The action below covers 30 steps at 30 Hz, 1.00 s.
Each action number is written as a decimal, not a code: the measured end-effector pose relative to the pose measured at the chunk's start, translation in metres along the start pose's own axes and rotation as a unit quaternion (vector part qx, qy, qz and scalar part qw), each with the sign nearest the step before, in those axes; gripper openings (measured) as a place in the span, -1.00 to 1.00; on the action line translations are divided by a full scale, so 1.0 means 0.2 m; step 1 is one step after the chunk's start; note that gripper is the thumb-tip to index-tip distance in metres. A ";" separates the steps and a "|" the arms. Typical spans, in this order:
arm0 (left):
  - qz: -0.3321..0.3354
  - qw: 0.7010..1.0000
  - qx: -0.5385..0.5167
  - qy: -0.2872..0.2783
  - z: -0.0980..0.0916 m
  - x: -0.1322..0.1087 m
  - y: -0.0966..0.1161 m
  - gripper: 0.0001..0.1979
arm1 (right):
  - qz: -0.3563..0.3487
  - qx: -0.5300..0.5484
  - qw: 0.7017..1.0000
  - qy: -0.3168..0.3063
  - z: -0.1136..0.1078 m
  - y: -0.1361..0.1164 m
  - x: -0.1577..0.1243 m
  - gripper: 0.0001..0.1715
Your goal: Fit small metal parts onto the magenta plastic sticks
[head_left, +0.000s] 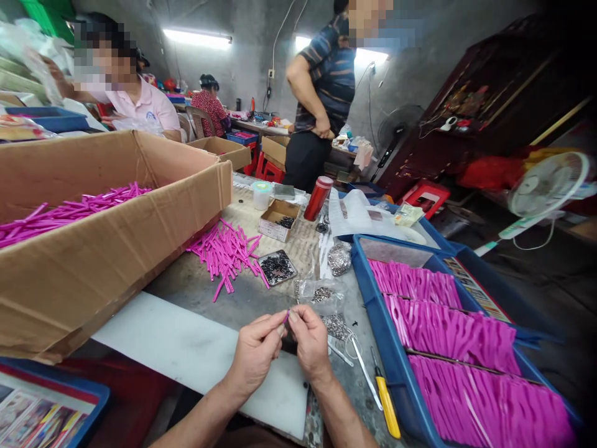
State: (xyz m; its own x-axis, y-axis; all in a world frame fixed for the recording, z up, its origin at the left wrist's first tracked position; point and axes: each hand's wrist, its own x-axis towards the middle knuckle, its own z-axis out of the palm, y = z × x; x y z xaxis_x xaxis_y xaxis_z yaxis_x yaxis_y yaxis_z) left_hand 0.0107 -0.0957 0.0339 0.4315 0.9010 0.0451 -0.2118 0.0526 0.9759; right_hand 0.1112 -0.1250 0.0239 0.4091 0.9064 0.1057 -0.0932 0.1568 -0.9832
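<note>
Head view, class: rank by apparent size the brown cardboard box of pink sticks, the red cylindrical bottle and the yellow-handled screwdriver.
1. Brown cardboard box, clearly largest.
2 and 3. Red cylindrical bottle and yellow-handled screwdriver: they look alike in size, and the screwdriver lies nearer the camera, so unranked.

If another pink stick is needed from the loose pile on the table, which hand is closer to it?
Probably the left hand. The loose pile of pink sticks lies ahead and to its side, while the right hand sits nearer the blue tray. Both pinch one small pink piece.

Pink sticks (227, 250); blue tray (373, 292); brown box (116, 249); red flask (318, 198); yellow-handled tool (388, 407).
</note>
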 end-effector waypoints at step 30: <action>-0.018 1.000 -0.007 0.005 0.00 0.00 0.03 -0.75 | -0.003 -0.003 1.000 0.004 -0.01 0.02 -0.01 -0.78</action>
State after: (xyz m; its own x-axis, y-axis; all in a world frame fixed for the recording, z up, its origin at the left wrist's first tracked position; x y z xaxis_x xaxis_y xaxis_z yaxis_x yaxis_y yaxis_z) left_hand 0.0098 -0.0953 0.0396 0.4294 0.9031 0.0078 -0.2095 0.0912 0.9735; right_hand 0.1118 -0.1261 0.0203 0.4176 0.9019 0.1104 -0.0861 0.1603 -0.9833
